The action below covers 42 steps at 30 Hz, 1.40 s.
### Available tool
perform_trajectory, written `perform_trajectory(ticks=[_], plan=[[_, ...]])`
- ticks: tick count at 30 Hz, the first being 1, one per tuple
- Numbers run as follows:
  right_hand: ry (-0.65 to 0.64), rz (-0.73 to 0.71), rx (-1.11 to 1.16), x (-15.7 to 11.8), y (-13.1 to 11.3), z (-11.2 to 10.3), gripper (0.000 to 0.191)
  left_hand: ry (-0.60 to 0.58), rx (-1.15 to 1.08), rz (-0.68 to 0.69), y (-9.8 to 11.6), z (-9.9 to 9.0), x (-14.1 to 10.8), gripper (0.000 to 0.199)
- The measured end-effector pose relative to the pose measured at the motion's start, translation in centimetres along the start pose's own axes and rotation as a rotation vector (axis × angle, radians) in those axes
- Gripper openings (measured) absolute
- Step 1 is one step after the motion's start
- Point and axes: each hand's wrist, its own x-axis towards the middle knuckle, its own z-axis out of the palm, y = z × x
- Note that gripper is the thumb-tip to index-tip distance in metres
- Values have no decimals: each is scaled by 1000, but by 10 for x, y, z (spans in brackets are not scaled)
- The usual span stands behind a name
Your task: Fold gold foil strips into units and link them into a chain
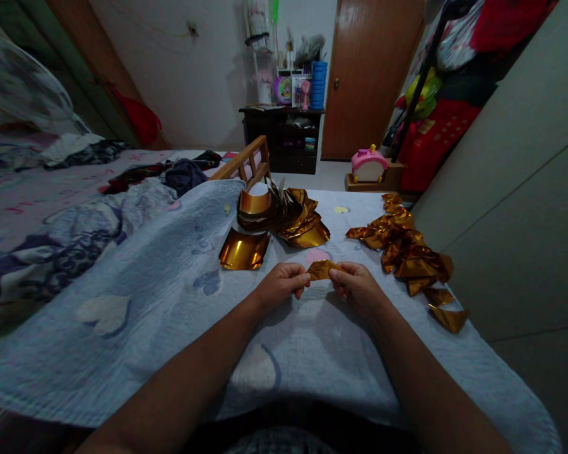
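Observation:
A small folded piece of gold foil [320,270] is stretched between my hands above the blue quilted cloth [307,353]. My left hand [284,285] pinches its left end, and my right hand [356,287] pinches its right end. Beyond my left hand lies a short stack of flat, slightly curled gold sheets [243,250]. Behind it is a larger fanned pile of gold sheets [300,221]. Several folded gold foil pieces [414,258] lie in a long heap to the right of my right hand.
A wooden rail [253,157] rises behind the sheets. Rumpled clothes [94,214] lie on the bed at left. A pale cabinet [515,189] borders the right side. Further back are a dark shelf unit [281,139], a pink toy [369,166] and a wooden door [365,75].

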Motion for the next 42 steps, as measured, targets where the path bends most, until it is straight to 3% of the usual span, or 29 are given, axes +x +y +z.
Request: perform_trajectory(ticks=[5, 13, 16, 19, 24, 29, 32, 36, 42], plan=[[61, -2, 7, -1, -5, -6, 37, 48, -11, -19, 2, -2, -1, 37], [57, 22, -1, -1, -4, -3, 39, 149, -20, 5, 0, -3, 3, 36], [83, 34, -22, 0, -1, -2, 38, 198, -40, 45, -2, -1, 4, 26], [105, 42, -22, 0, 0, -2, 36, 226, -84, 126, -4, 0, 4, 40], [118, 49, 6, 0, -1, 0, 33, 232, 92, 192, -5, 0, 1, 23], [118, 44, -3, 0, -2, 0, 29, 214, 168, 205, -9, -3, 2, 36], [111, 1, -82, -1, -1, 0, 24, 238, 166, 195, -9, -3, 2, 33], [101, -145, -151, 0, -1, 2, 38, 267, 135, 178, -5, -3, 1, 29], [46, -222, -249, 1, 1, 1, 20, 279, 167, 191, -5, -3, 1, 28]])
